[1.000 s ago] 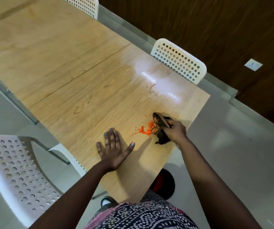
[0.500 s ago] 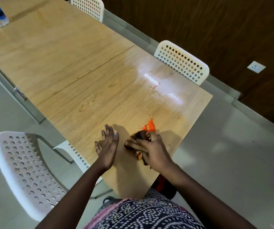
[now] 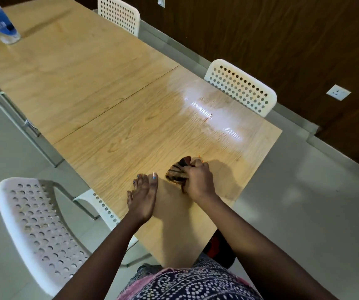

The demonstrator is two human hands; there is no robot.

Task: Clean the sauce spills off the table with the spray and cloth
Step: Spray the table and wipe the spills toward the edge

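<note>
On the bench (image 3: 113, 87), right hand (image 3: 198, 180) grips the cloth (image 3: 177, 173) over sauce; the flat, open left hand (image 3: 142, 197) at nine o'clock risks smears.

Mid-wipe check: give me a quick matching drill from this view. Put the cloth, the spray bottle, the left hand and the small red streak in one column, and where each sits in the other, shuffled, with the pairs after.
Things:
1. cloth
2. spray bottle
3. left hand
4. small red streak

Places:
A. far end of the table, top left of the view
B. resting on the table by its near edge
C. in the glare patch near the perforated white chair
D. bunched under the right hand

Pairs: 1-D, 2-A, 3-B, 4-C
</note>
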